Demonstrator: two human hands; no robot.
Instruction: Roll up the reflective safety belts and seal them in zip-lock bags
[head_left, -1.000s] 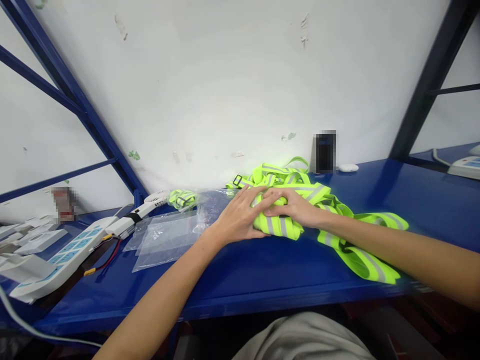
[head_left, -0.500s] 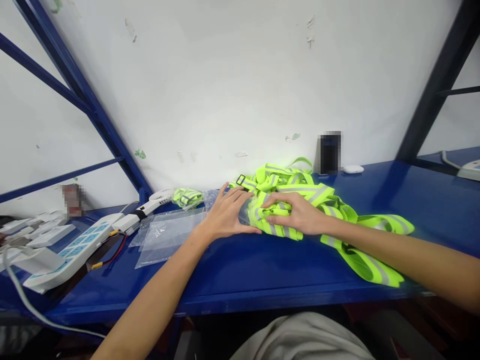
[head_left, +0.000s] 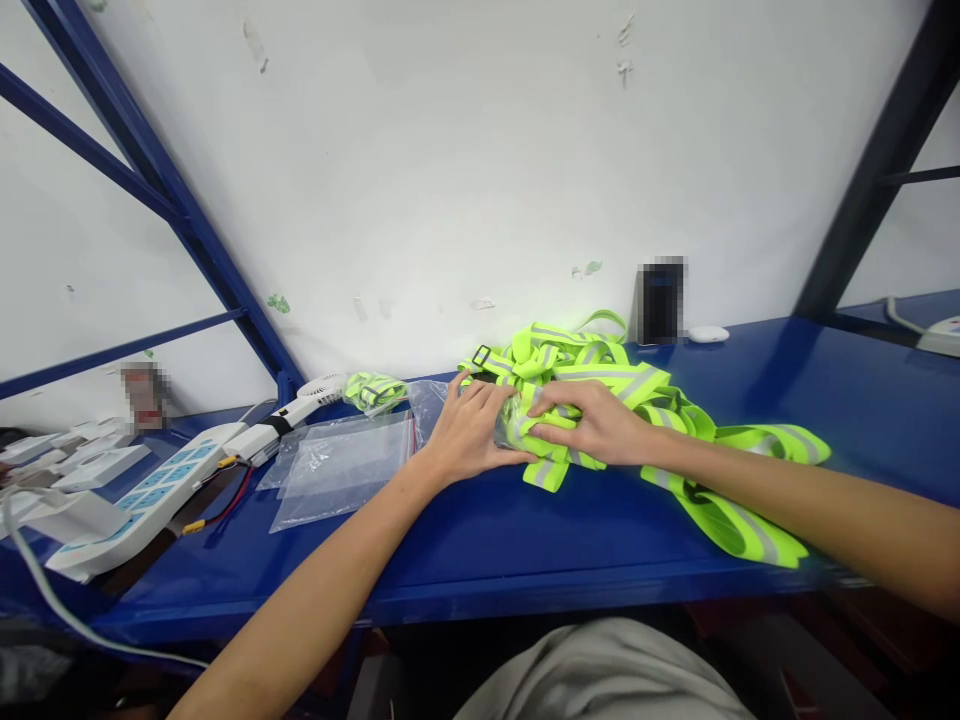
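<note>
1. Two hands are at work: one left hand and one right hand.
2. One green bundle of shiny-striped strap is between them, just above the blue table.
3. The right hand pinches the green bundle between thumb and fingers.
4. The left hand's fingers and thumb curl around one clear bag at the bundle's left end. The plastic is hard to see, so I can't tell how much of the bundle is inside.
5. One big heap of green straps lies behind the bundle and to its right. One black buckle shows at its left end.
6. One small green pack sits to the left, near the wall.
7. At least two flat bags lie left of the left hand.
8. There is one white fan and one long power strip further left.
9. One white case sits at the back, beside one dark, blurred-out thing.
</note>
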